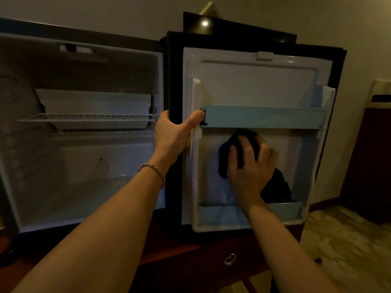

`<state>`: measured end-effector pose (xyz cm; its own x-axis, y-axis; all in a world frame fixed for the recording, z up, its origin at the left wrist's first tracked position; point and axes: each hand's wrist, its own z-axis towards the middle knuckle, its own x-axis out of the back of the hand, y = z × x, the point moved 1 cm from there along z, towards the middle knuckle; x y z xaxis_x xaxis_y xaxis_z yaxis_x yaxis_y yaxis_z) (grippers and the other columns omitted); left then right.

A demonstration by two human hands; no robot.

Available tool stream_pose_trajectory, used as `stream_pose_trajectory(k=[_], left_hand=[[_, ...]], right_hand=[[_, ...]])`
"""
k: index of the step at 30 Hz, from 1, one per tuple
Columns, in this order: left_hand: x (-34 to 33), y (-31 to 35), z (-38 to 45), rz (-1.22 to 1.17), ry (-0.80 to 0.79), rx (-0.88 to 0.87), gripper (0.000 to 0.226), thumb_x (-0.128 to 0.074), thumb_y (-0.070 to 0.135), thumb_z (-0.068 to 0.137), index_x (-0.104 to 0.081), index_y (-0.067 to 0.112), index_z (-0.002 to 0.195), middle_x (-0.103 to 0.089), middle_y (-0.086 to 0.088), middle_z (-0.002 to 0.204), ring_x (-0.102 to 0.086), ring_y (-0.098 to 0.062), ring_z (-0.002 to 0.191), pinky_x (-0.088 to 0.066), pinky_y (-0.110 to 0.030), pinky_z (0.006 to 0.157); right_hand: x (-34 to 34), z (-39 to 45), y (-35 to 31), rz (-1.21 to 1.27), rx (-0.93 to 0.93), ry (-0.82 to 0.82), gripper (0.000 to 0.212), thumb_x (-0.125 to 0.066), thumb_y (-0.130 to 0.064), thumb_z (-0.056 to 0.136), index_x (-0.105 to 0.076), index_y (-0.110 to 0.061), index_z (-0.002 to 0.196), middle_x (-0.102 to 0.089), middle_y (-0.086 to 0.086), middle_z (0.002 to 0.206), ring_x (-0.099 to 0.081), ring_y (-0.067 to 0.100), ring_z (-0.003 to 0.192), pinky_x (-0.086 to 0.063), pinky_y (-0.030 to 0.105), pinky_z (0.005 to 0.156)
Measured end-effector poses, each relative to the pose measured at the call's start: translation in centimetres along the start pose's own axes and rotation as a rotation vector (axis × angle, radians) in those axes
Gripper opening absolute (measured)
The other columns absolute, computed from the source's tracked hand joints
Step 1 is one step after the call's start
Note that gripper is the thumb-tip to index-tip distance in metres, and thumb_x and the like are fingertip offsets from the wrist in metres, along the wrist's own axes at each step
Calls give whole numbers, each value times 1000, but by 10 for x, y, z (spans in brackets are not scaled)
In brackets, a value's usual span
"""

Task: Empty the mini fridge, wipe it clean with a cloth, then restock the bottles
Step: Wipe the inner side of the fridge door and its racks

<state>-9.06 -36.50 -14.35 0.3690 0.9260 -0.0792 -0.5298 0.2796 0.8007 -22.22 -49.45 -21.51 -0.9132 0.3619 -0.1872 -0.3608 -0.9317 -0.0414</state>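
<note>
Against the open door's inner panel [254, 85], between its 2 rails, the right hand [251, 166] presses a dark cloth [275, 185]; the left hand [175, 132] grips the door's hinge-side edge.

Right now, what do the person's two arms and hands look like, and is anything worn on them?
Both forearms are bare, with no sleeves in view and no gloves. The left hand has a thin braided bracelet at the wrist, in pinkish and dark threads. The right hand shows no bracelet, watch or ring that I can see.
</note>
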Motion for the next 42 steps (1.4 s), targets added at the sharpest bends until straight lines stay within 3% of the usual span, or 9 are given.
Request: stream_pose_trajectory(k=[3, 9, 12, 17, 21, 26, 33, 37, 42], left_hand=[[1, 3, -3, -38, -16, 1, 124, -72, 91, 33, -55, 8, 124, -67, -9, 115, -66, -28, 102, -57, -51, 91], [1, 2, -1, -114, -51, -8, 85, -77, 68, 50, -59, 12, 110, -69, -4, 102, -68, -20, 92, -57, -34, 77], [1, 1, -1, -114, -60, -22, 72, -75, 67, 51, -57, 19, 101, -67, 1, 94, -66, -15, 85, -54, -28, 70], [0, -3, 2, -104, -56, -45, 67, -74, 69, 51, -55, 21, 95, -62, 2, 89, -60, -14, 79, -53, -32, 68], [1, -4, 4, -103, -58, -46, 85, -75, 71, 50, -57, 12, 108, -63, -3, 96, -59, -17, 85, -53, -34, 74], [0, -1, 4, -120, -76, -48, 65, -74, 67, 50, -54, 22, 92, -60, 4, 85, -56, -8, 72, -47, -22, 62], [0, -1, 4, -120, -60, -43, 63, -74, 68, 49, -53, 24, 89, -61, 4, 85, -57, -10, 72, -49, -27, 64], [1, 1, 3, -114, -80, -30, 65, -75, 67, 50, -55, 23, 93, -63, 1, 91, -62, -16, 84, -57, -35, 75], [5, 6, -1, -113, -114, 2, 66, -75, 65, 52, -56, 19, 95, -65, -5, 96, -65, -22, 88, -58, -47, 82]], right_hand=[[-4, 1, -33, 70, 73, -38, 38, -67, -33, 91, -57, -14, 123, -63, 13, 114, -60, 37, 91, -49, 44, 75], [-3, 8, -42, 63, 214, -81, 27, -68, -35, 91, -74, -15, 107, -71, 12, 110, -63, 39, 84, -49, 43, 66], [1, 14, -24, 22, 271, -72, 26, -67, -36, 92, -73, -17, 109, -70, 12, 111, -58, 37, 85, -46, 42, 66], [11, 18, 30, -63, 309, -94, 31, -66, -33, 95, -60, -17, 120, -53, 12, 122, -59, 45, 93, -47, 48, 79], [20, 14, 69, -109, 163, -48, 29, -62, -28, 97, -58, -11, 120, -44, 16, 122, -48, 37, 99, -40, 46, 86], [24, 12, 83, -110, -72, 9, 26, -61, -23, 98, -58, -6, 118, -56, 27, 114, -55, 46, 95, -40, 45, 86], [27, -7, 50, -40, -317, 39, 27, -61, -20, 97, -63, 2, 111, -56, 28, 106, -48, 34, 98, -40, 41, 87], [20, -17, 8, 24, -233, -41, 28, -63, -25, 95, -62, -3, 112, -56, 24, 107, -51, 36, 93, -43, 42, 78], [5, -11, -41, 18, 157, -112, 27, -65, -36, 92, -64, -18, 113, -59, 14, 112, -58, 38, 86, -44, 42, 69]])
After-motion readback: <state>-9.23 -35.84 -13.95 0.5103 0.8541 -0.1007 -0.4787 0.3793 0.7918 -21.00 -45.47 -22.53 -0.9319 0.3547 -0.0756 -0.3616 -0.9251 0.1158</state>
